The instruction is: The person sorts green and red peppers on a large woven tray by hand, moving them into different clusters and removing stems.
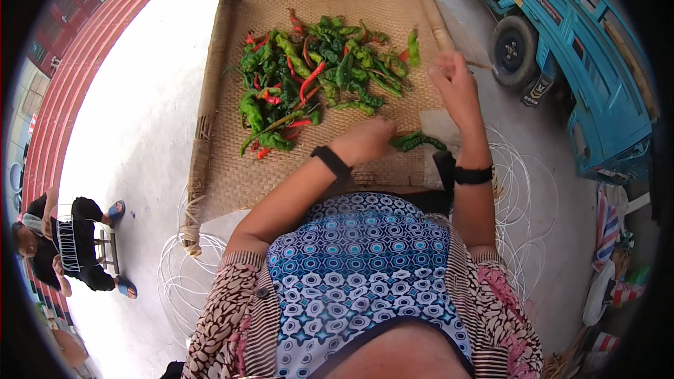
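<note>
A heap of wrinkled green and red chili peppers (295,79) lies on a rectangular woven bamboo tray (231,179). My left hand (371,139) is over the tray's near part, closed around several green chili peppers (421,141) that jut out to its right; its fingertips are hidden. Over the tray's right rim is my right hand (452,76), with its fingers curled and blurred; whether it holds anything is unclear. Just beyond its fingers, a single light green chili pepper (413,48) appears apart from the heap, beside a bit of red pepper.
A blue cargo vehicle (590,63) with a black wheel (515,51) stands at right. Loops of white strand (518,195) lie on the concrete on both sides of me. At left, a seated person (63,242) holds a wire rack, near red steps (79,68).
</note>
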The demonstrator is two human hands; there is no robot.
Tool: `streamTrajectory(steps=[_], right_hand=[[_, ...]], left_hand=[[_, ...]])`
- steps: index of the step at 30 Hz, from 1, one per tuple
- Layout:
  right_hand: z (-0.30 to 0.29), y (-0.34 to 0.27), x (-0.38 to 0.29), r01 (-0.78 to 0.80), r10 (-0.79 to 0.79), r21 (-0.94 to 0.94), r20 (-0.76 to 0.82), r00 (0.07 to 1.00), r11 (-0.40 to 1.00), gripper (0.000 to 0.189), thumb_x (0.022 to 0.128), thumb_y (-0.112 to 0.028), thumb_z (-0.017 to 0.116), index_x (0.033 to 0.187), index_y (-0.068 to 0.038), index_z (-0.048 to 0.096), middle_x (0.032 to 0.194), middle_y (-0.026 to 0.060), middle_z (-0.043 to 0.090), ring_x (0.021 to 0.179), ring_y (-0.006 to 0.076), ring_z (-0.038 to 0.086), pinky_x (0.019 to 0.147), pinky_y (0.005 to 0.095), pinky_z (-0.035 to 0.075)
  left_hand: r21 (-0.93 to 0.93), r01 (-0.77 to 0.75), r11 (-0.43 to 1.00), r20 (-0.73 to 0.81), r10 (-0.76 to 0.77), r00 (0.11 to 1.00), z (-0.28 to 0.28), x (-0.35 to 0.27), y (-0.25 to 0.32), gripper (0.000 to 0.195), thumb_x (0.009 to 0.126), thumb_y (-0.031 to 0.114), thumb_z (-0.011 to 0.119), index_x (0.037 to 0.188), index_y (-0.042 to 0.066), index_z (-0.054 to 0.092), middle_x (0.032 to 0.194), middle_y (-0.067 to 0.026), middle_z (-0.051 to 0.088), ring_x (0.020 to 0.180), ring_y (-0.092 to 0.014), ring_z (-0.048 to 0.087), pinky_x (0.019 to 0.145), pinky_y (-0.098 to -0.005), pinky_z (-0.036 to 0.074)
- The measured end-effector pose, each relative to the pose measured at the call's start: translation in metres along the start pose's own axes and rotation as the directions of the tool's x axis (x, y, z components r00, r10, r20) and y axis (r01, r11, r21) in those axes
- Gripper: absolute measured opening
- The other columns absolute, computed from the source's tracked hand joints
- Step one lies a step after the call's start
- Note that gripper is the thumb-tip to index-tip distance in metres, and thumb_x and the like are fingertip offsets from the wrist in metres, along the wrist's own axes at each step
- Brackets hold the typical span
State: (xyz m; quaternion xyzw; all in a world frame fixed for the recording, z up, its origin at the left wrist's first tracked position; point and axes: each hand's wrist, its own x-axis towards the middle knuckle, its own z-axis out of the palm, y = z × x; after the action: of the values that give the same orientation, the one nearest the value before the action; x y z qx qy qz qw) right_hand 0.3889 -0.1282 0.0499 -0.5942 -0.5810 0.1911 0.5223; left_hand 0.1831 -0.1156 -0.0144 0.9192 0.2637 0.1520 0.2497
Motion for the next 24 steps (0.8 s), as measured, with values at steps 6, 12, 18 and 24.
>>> streamTrajectory(steps=[6, 12, 18, 24], right_hand=[[0.015, -0.006, -0.016, -0.036, 0.006, 0.086, 0.331, 0.944, 0.996, 0.028, 0.086, -0.015, 0.062, 0.109, 0.0, 0.058, 0.094, 0.0097, 0.065, 0.081, 0.0187, 0.061, 0.072, 0.0312, 0.049], [0.018, 0.029, -0.035, -0.042, 0.041, -0.002, 0.319, 0.947, 0.999, 0.024, 0.086, -0.015, 0.061, 0.106, -0.001, 0.061, 0.096, 0.0121, 0.067, 0.088, 0.0223, 0.064, 0.076, 0.0336, 0.049], [0.019, 0.035, -0.044, 0.041, 0.021, -0.159, 0.371, 0.928, 0.986, 0.023, 0.085, -0.014, 0.061, 0.105, -0.002, 0.06, 0.096, 0.0141, 0.066, 0.091, 0.0256, 0.064, 0.078, 0.035, 0.049], [0.021, 0.034, -0.052, -0.027, 0.211, -0.35, 0.5, 0.84, 0.936, 0.024, 0.081, -0.014, 0.066, 0.101, -0.001, 0.061, 0.095, 0.0126, 0.066, 0.089, 0.0205, 0.063, 0.076, 0.0322, 0.049]], left_hand=[[0.122, 0.076, 0.99, 0.02, -0.079, 0.997, 0.016, 0.007, -0.016, 0.032, 0.074, 0.022, 0.072, 0.095, 0.002, 0.059, 0.087, -0.0204, 0.062, 0.085, -0.04, 0.06, 0.072, -0.0477, 0.047], [0.126, 0.041, 0.991, 0.164, -0.061, 0.984, -0.001, 0.004, -0.013, 0.028, 0.074, 0.025, 0.07, 0.08, -0.001, 0.06, 0.08, -0.0227, 0.062, 0.08, -0.039, 0.061, 0.069, -0.0468, 0.047], [0.06, 0.228, 0.972, 0.173, -0.235, 0.957, -0.016, -0.005, -0.005, 0.032, 0.071, 0.028, 0.069, 0.082, -0.002, 0.067, 0.078, -0.0234, 0.065, 0.078, -0.038, 0.064, 0.069, -0.0444, 0.051], [-0.189, 0.43, 0.883, 0.165, -0.403, 0.9, -0.035, -0.012, -0.005, 0.03, 0.079, 0.023, 0.064, 0.091, -0.004, 0.063, 0.074, -0.0132, 0.064, 0.065, -0.023, 0.063, 0.06, -0.0359, 0.048]])
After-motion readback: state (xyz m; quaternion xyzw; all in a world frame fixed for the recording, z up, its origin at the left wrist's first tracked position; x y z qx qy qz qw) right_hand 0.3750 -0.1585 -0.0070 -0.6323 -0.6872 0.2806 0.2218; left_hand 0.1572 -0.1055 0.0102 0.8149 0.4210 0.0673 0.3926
